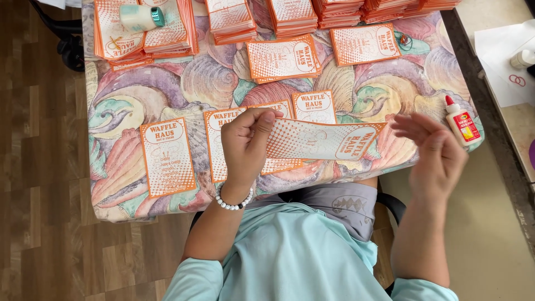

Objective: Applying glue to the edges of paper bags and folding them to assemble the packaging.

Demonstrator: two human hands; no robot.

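Left hand (245, 146): fingers clamped on orange-and-white card (323, 140), held sideways above surface (184, 89). Right hand (437, 153): fingers apart, apparently just clear of card's end. Glue bottle (461, 121) nearby.

I see card stacks (290, 17) along the table's far edge | mint tape dispenser (142, 17) at far-left corner | glue bottle (462, 124) at right edge | loose card (167, 157) near front-left | shell-print tablecloth (217, 78).

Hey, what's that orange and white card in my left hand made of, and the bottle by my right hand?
Card: likely thin matte paper, since it bows slightly while the left hand pinches one end. Glue bottle: looks like smooth white plastic with an orange cap.
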